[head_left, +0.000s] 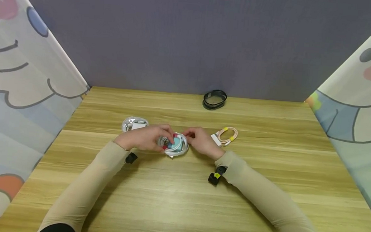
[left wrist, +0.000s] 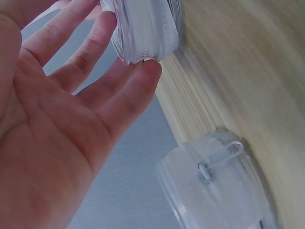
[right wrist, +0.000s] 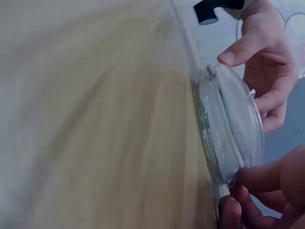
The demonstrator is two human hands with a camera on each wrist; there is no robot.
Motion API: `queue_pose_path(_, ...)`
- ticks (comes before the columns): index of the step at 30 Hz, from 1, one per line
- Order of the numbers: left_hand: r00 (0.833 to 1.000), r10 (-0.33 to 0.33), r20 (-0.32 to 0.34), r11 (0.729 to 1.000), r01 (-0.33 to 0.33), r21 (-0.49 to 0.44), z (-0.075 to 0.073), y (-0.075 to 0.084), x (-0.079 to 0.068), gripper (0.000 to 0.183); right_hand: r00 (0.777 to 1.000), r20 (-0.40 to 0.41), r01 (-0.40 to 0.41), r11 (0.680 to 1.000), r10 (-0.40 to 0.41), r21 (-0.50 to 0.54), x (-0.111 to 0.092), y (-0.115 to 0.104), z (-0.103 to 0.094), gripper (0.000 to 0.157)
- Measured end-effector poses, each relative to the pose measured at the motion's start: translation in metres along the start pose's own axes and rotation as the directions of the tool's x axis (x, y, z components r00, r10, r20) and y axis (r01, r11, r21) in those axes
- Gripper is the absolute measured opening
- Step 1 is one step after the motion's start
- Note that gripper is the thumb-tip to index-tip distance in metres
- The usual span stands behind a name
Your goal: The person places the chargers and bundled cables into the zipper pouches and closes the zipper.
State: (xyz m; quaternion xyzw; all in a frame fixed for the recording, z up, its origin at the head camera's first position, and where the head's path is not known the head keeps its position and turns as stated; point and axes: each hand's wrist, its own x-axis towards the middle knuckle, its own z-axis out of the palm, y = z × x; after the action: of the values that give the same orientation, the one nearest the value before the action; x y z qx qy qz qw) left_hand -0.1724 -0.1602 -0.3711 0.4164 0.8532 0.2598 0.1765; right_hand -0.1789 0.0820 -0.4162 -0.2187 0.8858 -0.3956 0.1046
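Observation:
A round clear zip pouch point(head_left: 183, 150) stands on the table between both hands, with a white cable and a light-blue block showing inside. My left hand point(head_left: 145, 136) holds it from the left. In the right wrist view the thumb of the left hand point(right wrist: 271, 57) lies at the pouch's edge, with fingers on the far side. At the pouch's other end, the right hand point(right wrist: 281, 191) pinches the edge beside a small zip pull point(right wrist: 232, 182). Seen from the head, the right hand point(head_left: 204, 142) has thumb and forefinger together at the pouch's right rim.
Another clear pouch point(left wrist: 214, 181) with white items inside lies left of the left hand. Right of the right hand are a coiled peach cable point(head_left: 234, 132) with yellow ties and a white plug point(head_left: 216, 139). A black-rimmed oval case point(head_left: 213, 106) sits near the table's back edge.

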Motion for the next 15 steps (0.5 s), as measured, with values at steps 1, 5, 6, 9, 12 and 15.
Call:
queue_pose_path(1, 1.0, -0.002, 0.0, 1.0, 0.002, 0.004, -0.0004, 0.0002, -0.0005, 0.034, 1.0, 0.002, 0.004, 0.999, -0.004, -0.036, 0.0004, -0.0007, 0.0, 0.015)
queue_pose_path(5, 1.0, 0.005, -0.002, 1.0, -0.005, 0.017, -0.0009, 0.0002, -0.0024, 0.034, 1.0, 0.017, 0.015, 0.989, -0.013, -0.148, 0.0028, -0.0048, -0.0001, 0.015)
queue_pose_path(6, 1.0, 0.008, -0.003, 1.0, -0.008, 0.021, -0.0009, 0.0002, -0.0028, 0.034, 1.0, 0.024, 0.015, 0.986, -0.012, -0.165, 0.0032, -0.006, -0.0003, 0.015)
queue_pose_path(9, 1.0, 0.022, -0.007, 0.999, -0.022, 0.029, -0.0005, 0.0001, -0.0038, 0.035, 0.999, 0.043, 0.011, 0.981, -0.003, -0.196, 0.0041, -0.0082, -0.0016, 0.016)
queue_pose_path(12, 1.0, 0.027, -0.007, 0.999, -0.026, 0.037, 0.0007, -0.0002, -0.0049, 0.036, 0.998, 0.06, 0.003, 0.986, 0.007, -0.167, 0.004, -0.0094, -0.004, 0.015)
queue_pose_path(15, 1.0, 0.018, -0.007, 0.999, -0.018, 0.04, 0.0018, 0.0003, -0.006, 0.038, 0.997, 0.073, -0.008, 0.996, 0.014, -0.084, 0.0041, -0.0088, -0.0067, 0.014)
